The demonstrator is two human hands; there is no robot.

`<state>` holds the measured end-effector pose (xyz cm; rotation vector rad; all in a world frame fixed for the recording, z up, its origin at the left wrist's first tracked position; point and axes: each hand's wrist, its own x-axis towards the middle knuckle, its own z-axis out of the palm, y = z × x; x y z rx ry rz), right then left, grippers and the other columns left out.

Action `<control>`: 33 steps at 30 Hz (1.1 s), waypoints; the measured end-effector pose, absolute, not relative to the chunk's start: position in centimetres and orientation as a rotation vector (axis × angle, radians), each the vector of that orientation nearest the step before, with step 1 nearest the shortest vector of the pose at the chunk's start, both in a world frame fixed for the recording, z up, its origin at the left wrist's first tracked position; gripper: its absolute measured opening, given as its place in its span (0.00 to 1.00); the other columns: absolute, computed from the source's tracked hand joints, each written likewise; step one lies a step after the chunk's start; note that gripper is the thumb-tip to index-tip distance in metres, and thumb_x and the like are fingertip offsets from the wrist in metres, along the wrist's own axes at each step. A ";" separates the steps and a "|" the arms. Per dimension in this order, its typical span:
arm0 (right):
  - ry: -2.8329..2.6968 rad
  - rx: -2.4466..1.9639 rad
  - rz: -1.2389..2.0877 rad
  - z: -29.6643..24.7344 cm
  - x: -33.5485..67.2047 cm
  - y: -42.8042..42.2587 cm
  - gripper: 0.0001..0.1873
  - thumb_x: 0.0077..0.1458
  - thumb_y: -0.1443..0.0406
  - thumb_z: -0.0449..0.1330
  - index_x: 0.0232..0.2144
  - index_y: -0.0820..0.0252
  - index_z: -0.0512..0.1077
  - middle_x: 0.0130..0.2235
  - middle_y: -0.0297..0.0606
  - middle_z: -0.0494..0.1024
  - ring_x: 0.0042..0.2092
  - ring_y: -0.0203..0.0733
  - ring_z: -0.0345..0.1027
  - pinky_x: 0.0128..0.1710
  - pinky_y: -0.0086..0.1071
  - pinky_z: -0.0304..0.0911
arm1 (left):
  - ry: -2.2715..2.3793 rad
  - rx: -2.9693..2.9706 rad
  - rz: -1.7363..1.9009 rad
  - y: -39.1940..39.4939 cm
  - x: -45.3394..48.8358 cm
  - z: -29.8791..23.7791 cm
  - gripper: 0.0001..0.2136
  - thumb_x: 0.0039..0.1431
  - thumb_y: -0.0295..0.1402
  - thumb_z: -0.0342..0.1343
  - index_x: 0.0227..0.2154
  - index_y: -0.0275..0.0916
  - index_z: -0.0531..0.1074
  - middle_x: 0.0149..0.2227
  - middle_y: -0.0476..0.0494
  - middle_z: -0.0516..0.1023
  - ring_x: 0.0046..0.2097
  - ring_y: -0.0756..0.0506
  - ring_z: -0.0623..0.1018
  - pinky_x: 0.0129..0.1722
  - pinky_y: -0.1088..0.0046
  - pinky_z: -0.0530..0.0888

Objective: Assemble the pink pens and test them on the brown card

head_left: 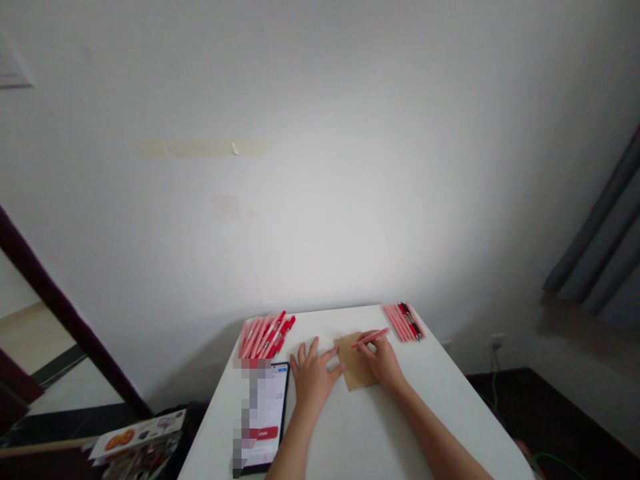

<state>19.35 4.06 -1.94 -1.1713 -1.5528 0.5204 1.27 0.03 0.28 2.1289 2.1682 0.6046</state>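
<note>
I'm watching the right hand (384, 361) pinching a pen (376, 335) (seemingly writing) between the tabletop's (355, 437) side edges; the spread left hand (313, 375) should steady the paper (357, 371).

Left hand (314, 370) bare; right hand (384, 363) bare; forearms (430, 427) uncovered.

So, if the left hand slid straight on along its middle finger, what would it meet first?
Probably the pale wall, past the far edge of the white tabletop; the brown paper sheet sits to that line's right. Depth is uncertain.
</note>
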 end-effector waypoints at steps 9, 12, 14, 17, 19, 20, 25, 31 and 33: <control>-1.451 -1.084 0.587 -1.5 20.3 4.4 0.14 0.53 0.55 0.58 0.28 0.58 0.75 0.37 0.41 0.77 0.43 0.46 0.69 0.47 0.40 0.60 | 2.194 2.110 0.640 0.5 1.4 -0.2 0.19 0.51 0.49 0.56 0.48 0.62 0.70 0.63 0.48 0.61 0.63 0.34 0.57 0.60 0.41 0.50; -1.426 -1.093 0.591 -1.6 20.4 4.5 0.15 0.52 0.54 0.58 0.27 0.59 0.75 0.37 0.42 0.77 0.42 0.47 0.69 0.46 0.40 0.60 | 2.217 2.086 0.707 1.0 1.5 -0.5 0.17 0.51 0.46 0.57 0.46 0.59 0.72 0.62 0.47 0.62 0.62 0.34 0.58 0.59 0.38 0.51; -1.413 -1.095 0.597 -1.7 20.5 4.5 0.15 0.52 0.53 0.58 0.27 0.59 0.75 0.37 0.42 0.77 0.42 0.47 0.69 0.46 0.40 0.60 | 2.233 2.074 0.748 1.3 1.5 -0.6 0.16 0.51 0.45 0.57 0.45 0.57 0.73 0.60 0.45 0.64 0.62 0.35 0.59 0.58 0.38 0.52; -1.412 -1.098 0.615 -1.8 20.5 4.5 0.15 0.51 0.53 0.59 0.27 0.58 0.76 0.38 0.42 0.77 0.43 0.48 0.68 0.46 0.40 0.59 | 2.239 2.086 0.780 1.8 1.6 -0.6 0.14 0.52 0.43 0.57 0.43 0.55 0.75 0.59 0.45 0.65 0.61 0.35 0.60 0.59 0.39 0.53; -1.411 -1.107 0.621 -1.8 20.5 4.5 0.15 0.51 0.53 0.59 0.27 0.58 0.76 0.38 0.41 0.77 0.43 0.48 0.68 0.46 0.41 0.59 | 2.244 2.099 0.787 2.2 1.6 -0.5 0.14 0.53 0.42 0.57 0.43 0.56 0.75 0.60 0.45 0.64 0.62 0.35 0.59 0.59 0.40 0.52; -1.408 -1.113 0.623 -1.9 20.6 4.5 0.14 0.51 0.54 0.59 0.27 0.57 0.76 0.39 0.41 0.77 0.43 0.48 0.68 0.46 0.40 0.59 | 2.252 2.103 0.789 2.4 1.5 -0.5 0.14 0.53 0.41 0.57 0.44 0.56 0.74 0.61 0.46 0.63 0.63 0.34 0.58 0.60 0.39 0.52; -1.405 -1.134 0.646 -2.1 20.5 4.6 0.13 0.51 0.55 0.59 0.29 0.58 0.76 0.38 0.41 0.76 0.43 0.49 0.67 0.43 0.40 0.59 | 2.273 2.106 0.768 3.4 1.2 -0.4 0.15 0.56 0.39 0.53 0.46 0.60 0.73 0.64 0.49 0.59 0.65 0.31 0.54 0.59 0.38 0.52; -1.387 -1.144 0.631 -2.0 20.5 4.4 0.13 0.51 0.54 0.59 0.27 0.57 0.76 0.38 0.41 0.76 0.43 0.48 0.67 0.45 0.40 0.58 | 2.348 2.075 0.790 4.6 1.1 -0.2 0.16 0.57 0.37 0.51 0.47 0.59 0.72 0.64 0.48 0.58 0.65 0.29 0.53 0.60 0.37 0.50; -1.386 -1.144 0.615 -1.9 20.6 4.4 0.14 0.51 0.54 0.59 0.27 0.57 0.77 0.38 0.41 0.76 0.43 0.48 0.67 0.46 0.41 0.58 | 2.365 2.067 0.799 5.1 1.1 -0.3 0.15 0.58 0.37 0.51 0.47 0.59 0.72 0.64 0.47 0.58 0.65 0.29 0.53 0.60 0.37 0.50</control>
